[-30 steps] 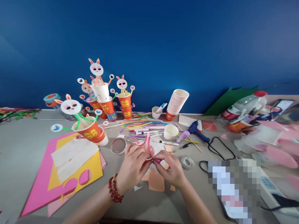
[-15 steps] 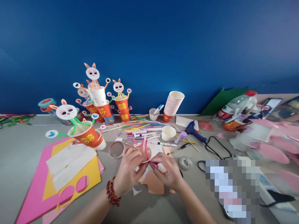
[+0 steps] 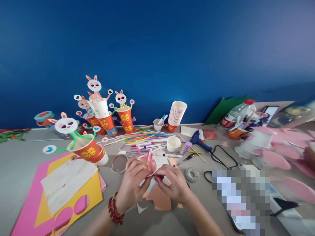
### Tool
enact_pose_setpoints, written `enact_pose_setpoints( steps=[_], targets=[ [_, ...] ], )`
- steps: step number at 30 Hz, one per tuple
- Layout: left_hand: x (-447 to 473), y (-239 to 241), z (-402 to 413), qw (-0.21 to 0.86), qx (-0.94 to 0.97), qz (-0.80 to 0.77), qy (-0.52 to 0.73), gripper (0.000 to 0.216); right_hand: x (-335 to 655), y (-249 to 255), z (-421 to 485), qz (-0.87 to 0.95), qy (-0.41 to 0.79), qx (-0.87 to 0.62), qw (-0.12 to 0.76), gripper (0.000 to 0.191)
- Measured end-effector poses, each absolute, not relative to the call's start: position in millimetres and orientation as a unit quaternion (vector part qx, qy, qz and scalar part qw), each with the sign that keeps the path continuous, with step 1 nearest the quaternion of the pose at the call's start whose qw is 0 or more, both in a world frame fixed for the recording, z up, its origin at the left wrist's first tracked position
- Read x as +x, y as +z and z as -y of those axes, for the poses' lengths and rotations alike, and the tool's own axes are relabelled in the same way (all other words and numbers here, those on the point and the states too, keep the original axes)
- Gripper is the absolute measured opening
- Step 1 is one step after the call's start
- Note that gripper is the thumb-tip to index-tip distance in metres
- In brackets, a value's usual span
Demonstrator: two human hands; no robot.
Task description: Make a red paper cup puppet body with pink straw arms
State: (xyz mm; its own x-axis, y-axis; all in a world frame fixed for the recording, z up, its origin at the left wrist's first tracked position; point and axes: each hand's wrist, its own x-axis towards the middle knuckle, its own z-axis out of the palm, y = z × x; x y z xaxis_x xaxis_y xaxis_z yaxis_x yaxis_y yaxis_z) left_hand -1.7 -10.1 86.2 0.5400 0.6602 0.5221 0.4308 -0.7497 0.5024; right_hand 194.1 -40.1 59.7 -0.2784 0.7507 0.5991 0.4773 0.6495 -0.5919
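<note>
In the middle of the head view, my left hand [image 3: 134, 180] is closed on the rim of a paper cup [image 3: 154, 161]. Pink pipe cleaners [image 3: 150, 160] stand up inside the cup and lean over its rim. My right hand [image 3: 172, 183] pinches the end of a pink pipe cleaner at the cup's near right edge, close to my left fingertips. Most of the cup's outside is hidden behind my hands. Orange paper pieces [image 3: 162, 200] lie on the table below them.
Finished rabbit cups [image 3: 89, 149] stand at the left, beside pink and yellow paper sheets [image 3: 97, 188]. Behind my hands lie markers and pipe cleaners, with a cup stack [image 3: 177, 113] and a glue gun [image 3: 198, 139]. At the far right, part of another person's hand [image 3: 308, 159] shows.
The view has shifted slightly, so the table items appear a little lower and further left. Both hands keep hold at the cup's rim. Another person's hand has appeared at the right edge.
</note>
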Motion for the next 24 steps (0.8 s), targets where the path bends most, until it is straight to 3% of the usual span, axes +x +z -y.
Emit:
enact_pose_setpoints(
  steps=[4,8,10,12,15,19,24],
  targets=[
    [-3.2,83.0,8.3,0.166,0.849,-0.307,0.396,0.012,205.7,73.7,42.3,0.771,0.145,-0.423,0.453,0.017],
    [-3.6,81.1,6.9,0.160,0.845,-0.294,0.417,0.011,250.9,96.4,40.9,0.585,0.092,-0.564,0.575,0.009],
    [-3.5,81.1,7.0,0.163,0.845,-0.293,0.417,0.011,289.3,102.5,32.6,0.520,0.050,-0.623,0.582,0.011],
    [-3.2,81.5,7.7,0.168,0.845,-0.290,0.416,0.012,331.8,100.3,17.5,0.511,-0.028,-0.709,0.486,0.020],
    [-2.6,81.6,9.3,0.173,0.843,-0.287,0.422,0.012,385.2,81.6,-13.8,0.523,-0.068,-0.825,0.203,0.031],
    [-2.3,80.4,10.3,0.168,0.837,-0.289,0.433,0.011,419.6,47.4,-52.7,0.548,-0.003,-0.826,0.132,0.034],
    [-2.4,80.4,9.8,0.163,0.833,-0.287,0.443,0.012,440.4,22.6,-69.9,0.589,0.065,-0.798,0.107,0.027]
  ],
)
